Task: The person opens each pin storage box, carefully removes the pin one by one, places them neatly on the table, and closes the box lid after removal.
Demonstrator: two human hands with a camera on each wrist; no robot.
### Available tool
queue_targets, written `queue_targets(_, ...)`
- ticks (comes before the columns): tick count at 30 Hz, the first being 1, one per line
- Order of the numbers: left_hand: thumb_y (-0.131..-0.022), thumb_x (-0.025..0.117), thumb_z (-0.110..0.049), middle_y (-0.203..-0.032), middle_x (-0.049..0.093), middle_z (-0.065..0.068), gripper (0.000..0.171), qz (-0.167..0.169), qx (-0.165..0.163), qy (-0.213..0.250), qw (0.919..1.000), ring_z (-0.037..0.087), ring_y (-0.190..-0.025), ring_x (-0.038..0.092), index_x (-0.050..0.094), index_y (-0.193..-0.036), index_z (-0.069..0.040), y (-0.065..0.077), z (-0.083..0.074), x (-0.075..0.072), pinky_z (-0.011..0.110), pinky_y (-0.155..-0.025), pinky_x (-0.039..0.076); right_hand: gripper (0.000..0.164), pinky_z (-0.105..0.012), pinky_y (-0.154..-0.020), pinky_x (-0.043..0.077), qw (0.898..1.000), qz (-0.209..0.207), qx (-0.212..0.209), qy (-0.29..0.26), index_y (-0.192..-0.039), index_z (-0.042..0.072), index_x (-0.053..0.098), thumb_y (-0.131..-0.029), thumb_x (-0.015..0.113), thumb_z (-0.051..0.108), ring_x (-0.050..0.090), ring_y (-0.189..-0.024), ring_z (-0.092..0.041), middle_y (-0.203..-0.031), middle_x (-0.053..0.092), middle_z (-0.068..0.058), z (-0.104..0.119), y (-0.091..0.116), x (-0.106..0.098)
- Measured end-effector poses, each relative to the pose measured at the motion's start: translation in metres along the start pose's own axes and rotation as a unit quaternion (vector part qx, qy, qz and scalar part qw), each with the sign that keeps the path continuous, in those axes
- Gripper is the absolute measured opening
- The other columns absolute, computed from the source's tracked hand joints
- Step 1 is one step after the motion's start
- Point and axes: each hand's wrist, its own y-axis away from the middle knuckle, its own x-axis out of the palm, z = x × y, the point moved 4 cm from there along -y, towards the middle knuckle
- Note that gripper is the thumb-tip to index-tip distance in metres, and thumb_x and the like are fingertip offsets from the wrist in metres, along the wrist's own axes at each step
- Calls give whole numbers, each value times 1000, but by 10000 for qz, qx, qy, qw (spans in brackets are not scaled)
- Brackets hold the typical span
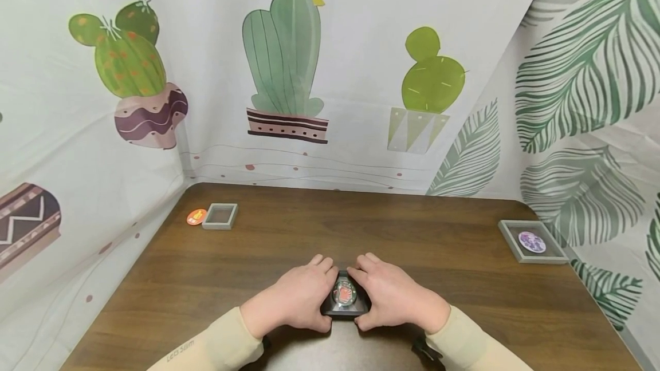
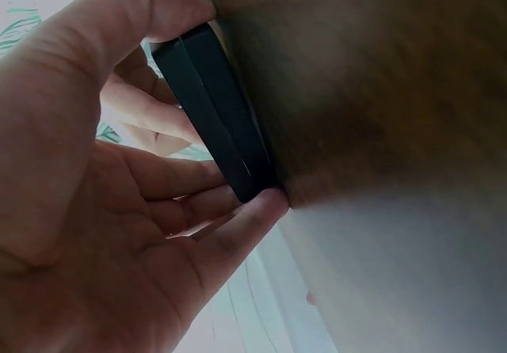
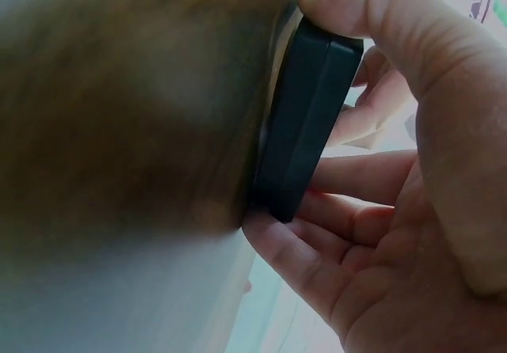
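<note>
Head view: two bare hands are meeting around a shallow black tray on a brown wooden table. The left hand is gripping the tray's left side and the right hand its right side, thumbs lying at the near corners and fingers reaching toward the far ones. Between the hands, a round dark-rimmed badge with a red design is lying inside the tray. Beyond the left hand, farther left, an orange round badge is lying beside a small grey tray. Beyond the right hand, farther right, a larger grey tray is holding a purple-and-white badge. A cactus-print curtain is hanging behind.

Left wrist view: the left thumb and a finger are bracketing the black tray's side at its two corners; the right hand is showing behind. This view is dim, so whether the tray is sitting quite flat is hard to tell.

Right wrist view: the right hand is mirroring that grip.

The step in hand seems to be steadying or placing the tray; the next move probably calls for even pressure from both hands, keeping it level.
</note>
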Motion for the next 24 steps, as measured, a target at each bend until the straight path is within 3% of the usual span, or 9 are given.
queue_targets(24,-56,74,-54,-114,50,3,86,36,-68,178,9998,20,-104,46,54,-124,-6,0,2,3,31,-80,50,91,-21,-76,46,9995,165,57,-259,-128,1,60,-59,76,58,42,-96,-11,-106,48,2,-1,0,-1)
